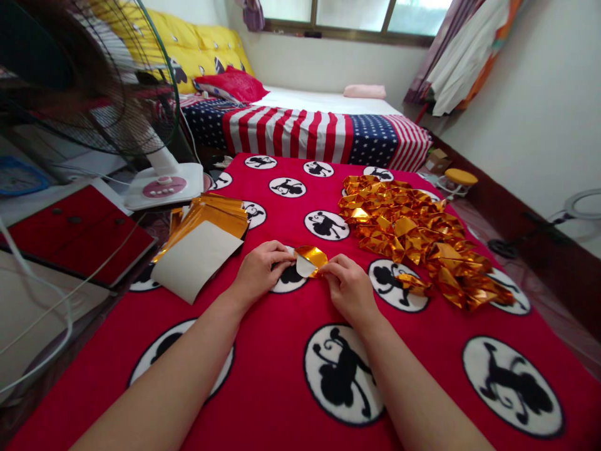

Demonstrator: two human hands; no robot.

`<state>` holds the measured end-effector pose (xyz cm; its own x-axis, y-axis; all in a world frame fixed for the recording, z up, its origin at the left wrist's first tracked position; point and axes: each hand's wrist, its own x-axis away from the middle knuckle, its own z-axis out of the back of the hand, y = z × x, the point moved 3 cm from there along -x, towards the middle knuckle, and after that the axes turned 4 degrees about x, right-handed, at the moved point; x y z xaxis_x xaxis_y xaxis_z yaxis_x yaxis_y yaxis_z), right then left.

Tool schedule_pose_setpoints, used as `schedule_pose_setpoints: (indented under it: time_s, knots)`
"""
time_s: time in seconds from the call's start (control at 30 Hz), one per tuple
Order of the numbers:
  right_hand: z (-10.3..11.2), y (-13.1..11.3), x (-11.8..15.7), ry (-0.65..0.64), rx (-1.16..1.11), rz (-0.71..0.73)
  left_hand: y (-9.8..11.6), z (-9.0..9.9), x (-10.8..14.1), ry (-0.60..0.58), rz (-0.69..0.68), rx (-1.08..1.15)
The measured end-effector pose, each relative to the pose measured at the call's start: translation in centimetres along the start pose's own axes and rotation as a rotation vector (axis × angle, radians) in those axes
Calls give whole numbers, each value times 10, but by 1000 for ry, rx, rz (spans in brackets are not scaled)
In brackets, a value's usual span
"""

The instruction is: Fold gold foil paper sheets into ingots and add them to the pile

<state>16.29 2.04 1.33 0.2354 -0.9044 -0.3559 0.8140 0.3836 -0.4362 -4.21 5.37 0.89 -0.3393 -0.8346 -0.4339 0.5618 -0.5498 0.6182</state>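
A small piece of gold foil paper [313,255], partly folded with its white underside showing, is held just above the red cloth [277,351]. The fingers of my left hand [263,270] pinch its left end, and those of my right hand [350,289] pinch its right end. To the left of my left hand lies a fanned stack of gold and white paper sheets [197,257], its top sheet white side up. On the right spreads a heap of folded gold foil pieces [404,219], with one separate folded piece [413,284] nearer my right hand.
A standing fan [164,178] and a red board [75,228] are at the left. Behind the table is a bed with a flag-patterned cover [300,133]. A yellow-topped stool [461,177] and a metal stand [558,219] are at the right.
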Motion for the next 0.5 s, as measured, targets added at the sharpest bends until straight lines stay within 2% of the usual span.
schedule_pose_setpoints:
  time_s: [0.13,0.33,0.5]
  knots:
    - [0,-2,2,7,-8,8,5,0,-1,30,-54,-56]
    - [0,-2,2,14,-11,3,8,-2,-1,-56,-113,-194]
    - [0,-1,2,9,-13,3,7,-2,-6,-27,-137,-154]
